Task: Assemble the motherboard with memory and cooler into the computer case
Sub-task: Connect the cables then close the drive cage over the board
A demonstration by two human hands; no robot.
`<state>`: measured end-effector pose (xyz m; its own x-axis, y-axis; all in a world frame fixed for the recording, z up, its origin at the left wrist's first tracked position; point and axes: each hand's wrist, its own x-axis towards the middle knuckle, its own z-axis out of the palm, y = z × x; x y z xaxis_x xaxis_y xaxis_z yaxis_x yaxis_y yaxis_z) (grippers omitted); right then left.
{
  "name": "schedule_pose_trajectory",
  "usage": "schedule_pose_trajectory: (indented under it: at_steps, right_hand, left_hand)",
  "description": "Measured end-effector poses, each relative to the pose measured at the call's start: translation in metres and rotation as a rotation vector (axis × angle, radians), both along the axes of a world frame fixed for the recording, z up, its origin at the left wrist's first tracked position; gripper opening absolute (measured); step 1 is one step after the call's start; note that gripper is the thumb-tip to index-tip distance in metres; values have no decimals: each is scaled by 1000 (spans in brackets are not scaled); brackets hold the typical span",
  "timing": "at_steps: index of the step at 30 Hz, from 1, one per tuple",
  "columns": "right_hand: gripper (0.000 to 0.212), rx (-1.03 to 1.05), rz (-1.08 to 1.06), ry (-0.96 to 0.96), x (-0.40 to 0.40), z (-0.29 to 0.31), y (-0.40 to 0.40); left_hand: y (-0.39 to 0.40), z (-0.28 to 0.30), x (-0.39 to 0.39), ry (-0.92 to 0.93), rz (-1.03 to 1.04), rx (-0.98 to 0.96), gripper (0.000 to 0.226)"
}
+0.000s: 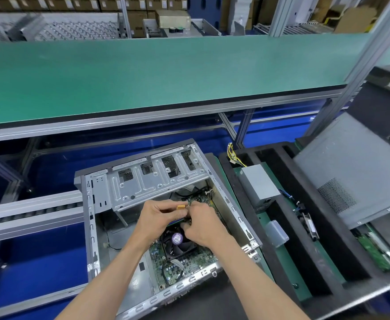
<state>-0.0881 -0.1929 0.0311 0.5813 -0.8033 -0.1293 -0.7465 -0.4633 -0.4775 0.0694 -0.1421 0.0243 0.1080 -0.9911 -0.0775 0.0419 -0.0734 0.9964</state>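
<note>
Both hands (180,221) over open case (232,213), left grip pinching yellow connector (181,206) (small)

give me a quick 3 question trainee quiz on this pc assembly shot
1. True or false: the motherboard already lies inside the computer case.
2. What small thing does the left hand pinch? A) an orange connector B) a screwdriver C) a roll of tape
3. Fill in: the grey power supply sits in the black foam tray to the ____ of the case.

Key: 1 true; 2 A, the orange connector; 3 right. The right hand works beside the left, above the cooler fan.
</note>
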Motion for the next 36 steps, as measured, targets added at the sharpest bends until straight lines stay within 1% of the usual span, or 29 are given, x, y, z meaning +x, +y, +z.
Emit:
schedule_pose_trajectory:
  at_steps: [8,11,13,15,16,17,20,21,23,25,28,30,32,34,36]
  right_hand:
    - [29,-43,-19,-30,-1,-1,2]
    - [26,-57,-24,-43,-1,-1,2]
    - [21,-76,-30,-53,0,0,3]
    - [19,-95,-58,-60,0,0,3]
    - [20,-99,-85,-63,-1,0,3]
    - [20,-102,-116,-65,-1,1,3]
    - [21,-144,-193,-85,-2,2,3]
    - [22,-158,-215,-98,-2,3,4]
    - [23,-181,-252,-116,-2,4,4]
    - [24,-205,-272,-122,-2,4,4]
    - [24,-267,-259,-93,-2,5,5]
    - [24,-324,-249,-93,-1,5,6]
    - [23,-374,-219,-106,0,7,7]
    - [18,-408,-154,-121,3,8,8]
    - [13,-403,-140,-141,5,7,7]
  left_hand:
    - [2,3,-2,13,-37,-49,24]
    - [2,2,-2,-55,-23,-47,22]
    - [1,0,-2,-114,63,-31,22]
    - [-1,0,-4,-67,203,6,25]
    - [-2,0,-5,-74,257,15,27]
    - [-3,0,-6,-139,295,-2,28]
    - [1,1,-7,-525,334,-167,20]
    - [2,2,-6,-633,326,-219,20]
    - [5,1,-3,-775,267,-292,26]
    - [7,0,-2,-888,215,-310,27]
    - [4,-2,0,-1069,164,-230,11]
    - [2,-3,0,-1058,163,-174,8]
    - [1,-4,1,-959,190,-100,9]
    - [1,-6,3,-787,160,56,13]
    - [0,-8,8,-530,54,202,20]
